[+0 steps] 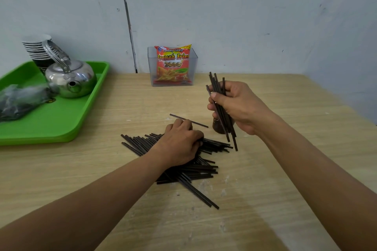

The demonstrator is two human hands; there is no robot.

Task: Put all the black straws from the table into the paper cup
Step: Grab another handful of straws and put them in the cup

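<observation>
A loose pile of black straws [206,168] lies on the wooden table [285,179] in the middle of the view. My left hand [180,144] rests on top of the pile with one straw [193,122] pinched in its fingers, sticking out to the right. My right hand [237,106] is raised right of the pile and grips a bundle of several black straws [216,85], held nearly upright. A dark paper cup [218,127] stands on the table just under that hand, mostly hidden behind the bundle.
A green tray [61,120] at the left holds a steel kettle [70,78], a stack of paper cups [37,50] and a dark plastic bag [19,100]. A clear box [193,67] with a snack packet [173,63] stands by the back wall.
</observation>
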